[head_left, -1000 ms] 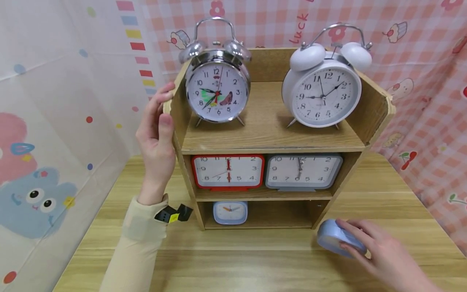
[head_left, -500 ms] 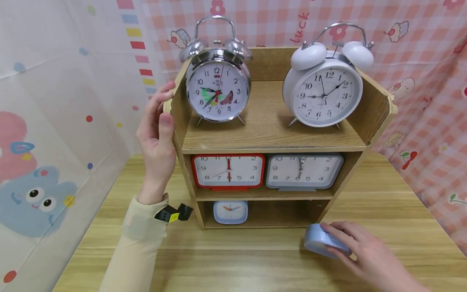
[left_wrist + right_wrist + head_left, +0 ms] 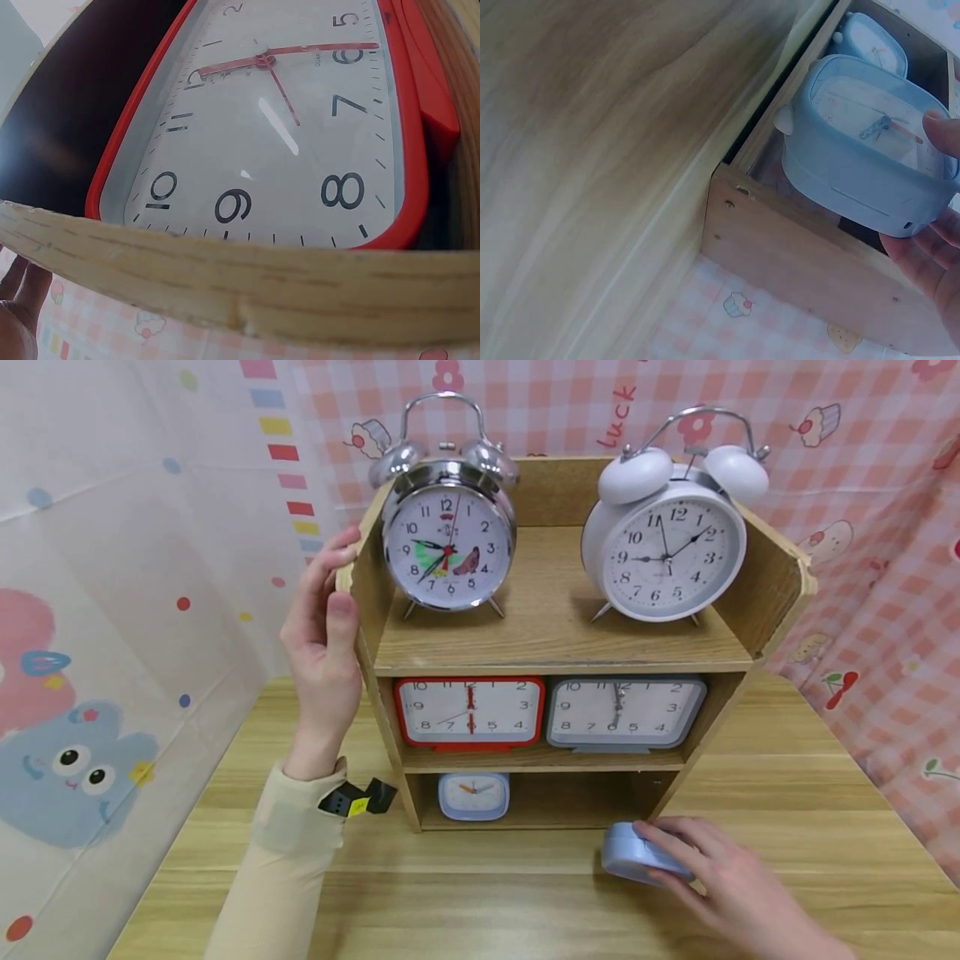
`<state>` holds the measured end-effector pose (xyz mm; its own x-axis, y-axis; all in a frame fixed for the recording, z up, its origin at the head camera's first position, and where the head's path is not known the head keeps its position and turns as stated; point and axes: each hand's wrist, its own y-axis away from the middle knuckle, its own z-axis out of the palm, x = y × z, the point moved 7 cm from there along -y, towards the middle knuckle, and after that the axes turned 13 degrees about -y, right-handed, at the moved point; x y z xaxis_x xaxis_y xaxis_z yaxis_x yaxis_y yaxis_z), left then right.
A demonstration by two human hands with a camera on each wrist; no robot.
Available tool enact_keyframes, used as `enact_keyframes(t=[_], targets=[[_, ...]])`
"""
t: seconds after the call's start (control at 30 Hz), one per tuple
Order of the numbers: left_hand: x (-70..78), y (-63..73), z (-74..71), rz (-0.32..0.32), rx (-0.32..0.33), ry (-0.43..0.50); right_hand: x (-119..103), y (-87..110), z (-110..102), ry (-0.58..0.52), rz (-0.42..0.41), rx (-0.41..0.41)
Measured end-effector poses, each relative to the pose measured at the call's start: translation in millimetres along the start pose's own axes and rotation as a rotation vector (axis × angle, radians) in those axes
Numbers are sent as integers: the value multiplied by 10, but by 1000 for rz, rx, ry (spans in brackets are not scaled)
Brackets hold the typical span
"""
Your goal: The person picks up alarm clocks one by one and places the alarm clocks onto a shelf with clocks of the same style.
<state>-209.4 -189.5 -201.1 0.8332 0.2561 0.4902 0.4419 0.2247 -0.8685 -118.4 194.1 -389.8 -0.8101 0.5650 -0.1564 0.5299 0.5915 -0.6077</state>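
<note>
My right hand (image 3: pixel 723 868) pinches a small light-blue alarm clock (image 3: pixel 862 142) between thumb and fingers, just in front of the lower right corner of a wooden shelf (image 3: pixel 562 652). In the right wrist view its face shows, with the thumb over one edge. My left hand (image 3: pixel 322 652) rests against the shelf's left side panel, fingers fairly straight. A matching blue clock (image 3: pixel 474 797) sits at the left of the bottom compartment. The middle level holds a red-framed clock (image 3: pixel 470 712), which fills the left wrist view, beside a grey-framed clock (image 3: pixel 627 713).
On the top board stand a silver twin-bell alarm clock (image 3: pixel 450 547) at left and a white one (image 3: pixel 667 552) at right. The shelf stands on a wood-grain table (image 3: pixel 480 893). Behind it hangs a pink checked cloth (image 3: pixel 555 410); a pale printed cloth (image 3: pixel 150 568) hangs at left.
My right hand has carried the small blue clock leftward, to the front of the shelf's bottom right corner. The left hand and the other clocks have stayed where they were.
</note>
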Motion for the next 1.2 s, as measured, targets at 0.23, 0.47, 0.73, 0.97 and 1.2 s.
enact_keyframes(t=[0.23,0.47,0.73,0.97,1.2], targets=[[14,-7,9,9,2,9,-36,-50,95,-17,-37,11],[15,-3,-1,6,4,2,-62,-152,156,-23,-43,16],[13,2,0,7,2,3,-43,-247,208,-37,-32,16],[10,5,-2,7,6,4,-17,-332,250,-59,-57,39],[12,2,-1,8,5,2,16,-401,287,-39,-75,55]])
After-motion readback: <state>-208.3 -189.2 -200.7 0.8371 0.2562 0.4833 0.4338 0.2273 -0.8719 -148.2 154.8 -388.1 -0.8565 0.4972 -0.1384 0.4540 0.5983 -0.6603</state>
